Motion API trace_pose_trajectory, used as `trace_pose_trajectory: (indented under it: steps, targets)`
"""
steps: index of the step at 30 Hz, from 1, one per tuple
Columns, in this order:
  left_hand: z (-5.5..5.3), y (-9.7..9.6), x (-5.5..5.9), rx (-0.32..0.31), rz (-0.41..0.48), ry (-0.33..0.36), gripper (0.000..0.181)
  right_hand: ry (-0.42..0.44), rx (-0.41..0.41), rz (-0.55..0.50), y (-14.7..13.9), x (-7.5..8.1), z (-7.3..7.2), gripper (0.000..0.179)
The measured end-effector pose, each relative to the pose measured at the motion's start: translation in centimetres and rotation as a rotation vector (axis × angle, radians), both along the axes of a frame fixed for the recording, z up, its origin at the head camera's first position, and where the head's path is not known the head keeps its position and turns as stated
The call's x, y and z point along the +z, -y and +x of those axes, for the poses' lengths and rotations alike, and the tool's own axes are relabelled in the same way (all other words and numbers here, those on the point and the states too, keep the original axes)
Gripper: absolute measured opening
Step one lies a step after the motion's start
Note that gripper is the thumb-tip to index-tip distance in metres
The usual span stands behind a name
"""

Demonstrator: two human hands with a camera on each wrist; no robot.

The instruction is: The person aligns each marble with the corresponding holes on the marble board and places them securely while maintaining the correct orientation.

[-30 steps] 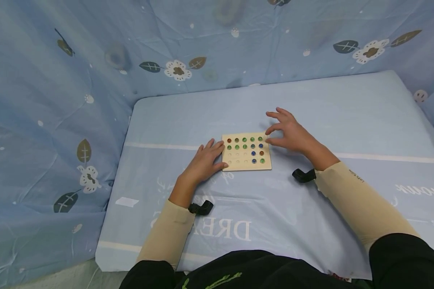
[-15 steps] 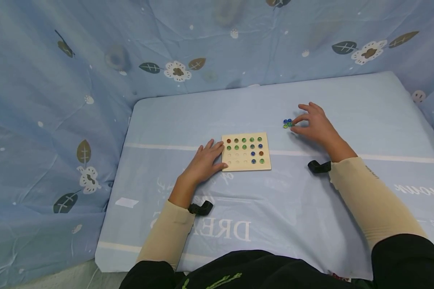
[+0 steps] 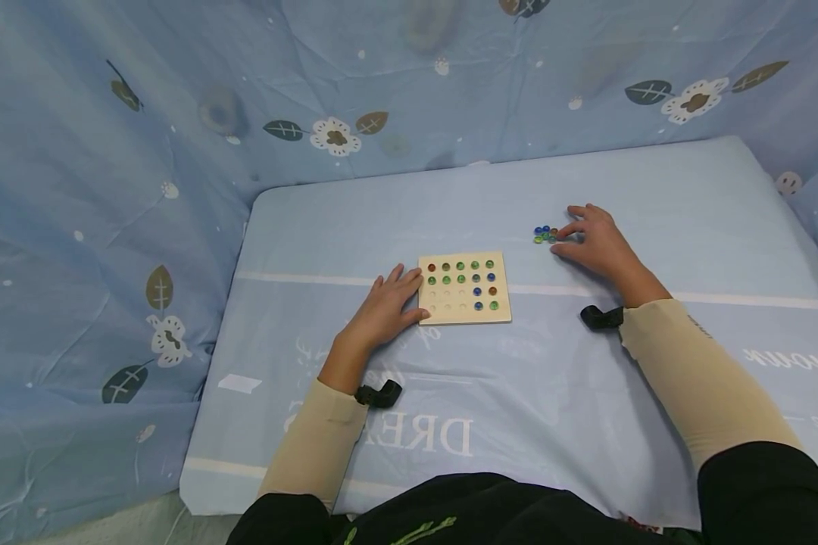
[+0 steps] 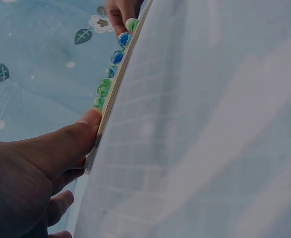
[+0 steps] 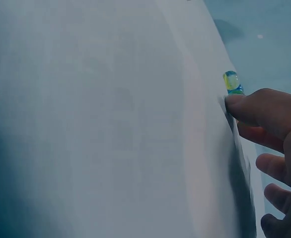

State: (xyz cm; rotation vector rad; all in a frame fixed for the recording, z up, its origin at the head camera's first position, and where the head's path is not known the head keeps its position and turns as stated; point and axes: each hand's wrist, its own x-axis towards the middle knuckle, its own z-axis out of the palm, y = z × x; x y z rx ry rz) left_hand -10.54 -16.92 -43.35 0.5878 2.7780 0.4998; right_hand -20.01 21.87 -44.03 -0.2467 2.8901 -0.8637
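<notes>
A light wooden pegboard-like board [image 3: 466, 315] with rows of round hollows lies flat on the table. Green, blue and amber-brown marbles sit in many hollows; several hollows at its lower left are bare. My left hand [image 3: 384, 306] rests at the board's left side, its fingers extended and its thumb touching the near left corner. Up and to the right of the board is a small cluster of marbles [image 3: 541, 233]. My right hand [image 3: 596, 241] is at that cluster's right side, thumb and index finger close around a marble; whether they pinch it is hidden.
A pale blue printed cloth covers the table [image 3: 395, 212]. Patterned blue curtains [image 3: 450, 98] hang along the back and left. A small white patch [image 3: 239, 383] lies on the left part of the cloth.
My right hand has moved from the board's upper right corner to the loose marbles, which it had covered. Since then it has shifted slightly, showing more marbles. My left hand has stayed put.
</notes>
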Motion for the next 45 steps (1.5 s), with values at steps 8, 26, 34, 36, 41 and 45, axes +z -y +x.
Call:
trace_pose_trajectory:
  steps: [8,26,34,36,41,45]
  targets:
    - [0.2,-0.1,0.2,0.002,-0.011,0.017,0.073,0.042,-0.053,0.033,0.7,0.0,0.0,0.044]
    - [0.3,-0.1,-0.1,-0.003,-0.003,0.015,0.073,0.027,-0.052,0.037,0.8,-0.3,0.0,0.036]
    - [0.1,0.0,-0.2,-0.009,-0.002,0.016,0.073,0.009,-0.049,0.008,0.6,-0.1,0.2,0.035]
    - [0.0,0.0,-0.2,-0.009,-0.008,0.019,0.073,0.000,-0.048,-0.006,0.5,0.0,0.3,0.035]
    - [-0.1,0.1,-0.1,-0.004,-0.006,0.021,0.073,-0.021,-0.036,-0.035,0.6,0.6,0.3,0.034]
    - [0.0,0.1,0.1,0.003,-0.004,0.021,0.073,-0.048,-0.011,-0.050,1.1,1.1,0.5,0.033]
